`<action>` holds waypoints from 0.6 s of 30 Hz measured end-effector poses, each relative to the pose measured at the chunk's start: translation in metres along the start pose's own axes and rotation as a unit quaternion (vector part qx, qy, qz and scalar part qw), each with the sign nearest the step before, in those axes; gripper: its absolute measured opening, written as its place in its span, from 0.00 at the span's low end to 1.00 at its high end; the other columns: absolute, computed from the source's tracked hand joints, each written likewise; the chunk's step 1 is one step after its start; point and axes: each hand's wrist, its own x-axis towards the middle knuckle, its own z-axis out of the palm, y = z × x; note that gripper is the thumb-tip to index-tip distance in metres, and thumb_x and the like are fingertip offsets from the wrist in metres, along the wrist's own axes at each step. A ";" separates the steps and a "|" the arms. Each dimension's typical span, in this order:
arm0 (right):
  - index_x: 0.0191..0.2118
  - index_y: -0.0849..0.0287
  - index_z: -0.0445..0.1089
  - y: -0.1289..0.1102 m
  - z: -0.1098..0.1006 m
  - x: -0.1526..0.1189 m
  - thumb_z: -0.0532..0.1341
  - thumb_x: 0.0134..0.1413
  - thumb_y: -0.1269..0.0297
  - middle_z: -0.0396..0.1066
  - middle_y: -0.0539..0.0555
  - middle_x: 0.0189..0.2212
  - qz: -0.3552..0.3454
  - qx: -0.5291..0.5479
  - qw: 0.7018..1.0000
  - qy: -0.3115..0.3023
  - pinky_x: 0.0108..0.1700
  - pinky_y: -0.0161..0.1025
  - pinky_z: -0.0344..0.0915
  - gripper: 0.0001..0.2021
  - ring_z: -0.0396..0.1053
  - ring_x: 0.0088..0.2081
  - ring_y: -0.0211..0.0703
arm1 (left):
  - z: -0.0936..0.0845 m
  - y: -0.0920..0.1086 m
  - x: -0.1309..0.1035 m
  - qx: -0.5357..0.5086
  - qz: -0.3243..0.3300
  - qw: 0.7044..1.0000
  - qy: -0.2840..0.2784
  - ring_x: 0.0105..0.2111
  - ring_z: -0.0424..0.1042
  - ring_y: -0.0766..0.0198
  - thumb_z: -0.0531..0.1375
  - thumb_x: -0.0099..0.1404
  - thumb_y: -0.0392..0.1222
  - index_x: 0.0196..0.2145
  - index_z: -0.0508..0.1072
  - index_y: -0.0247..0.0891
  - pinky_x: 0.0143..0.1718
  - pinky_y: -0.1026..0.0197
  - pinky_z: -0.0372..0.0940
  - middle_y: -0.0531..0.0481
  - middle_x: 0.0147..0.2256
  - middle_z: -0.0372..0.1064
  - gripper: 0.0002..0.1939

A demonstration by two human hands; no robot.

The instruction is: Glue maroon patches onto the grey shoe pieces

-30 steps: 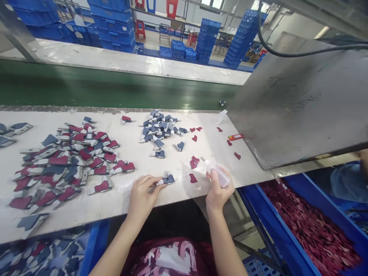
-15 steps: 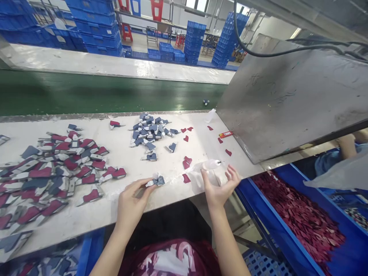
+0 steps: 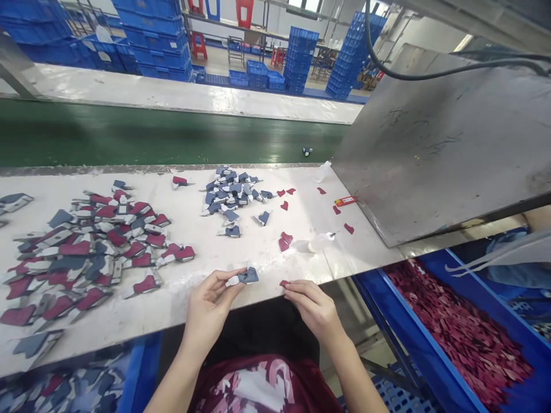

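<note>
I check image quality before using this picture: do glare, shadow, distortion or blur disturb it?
Head view: glare whitens the far ledge; head view: shadow darkens the green belt at left; head view: the rightmost crate stack leans, probably lens distortion; head view: left hand and right hand look fairly sharp.

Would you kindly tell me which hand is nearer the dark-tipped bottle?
Right: the right hand is on the person's side of the bottle, a small red piece at its fingertips. The left hand is farther left, holding a blue-and-white piece.
</note>
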 end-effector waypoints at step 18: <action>0.33 0.55 0.75 -0.078 0.018 0.067 0.64 0.58 0.64 0.73 0.55 0.47 0.358 0.345 0.866 0.057 0.51 0.40 0.72 0.04 0.71 0.52 0.46 | 0.005 0.007 -0.021 0.046 0.106 0.993 -0.037 0.45 0.79 0.59 0.59 0.65 0.34 0.40 0.77 0.43 0.46 0.62 0.75 0.52 0.45 0.79 0.09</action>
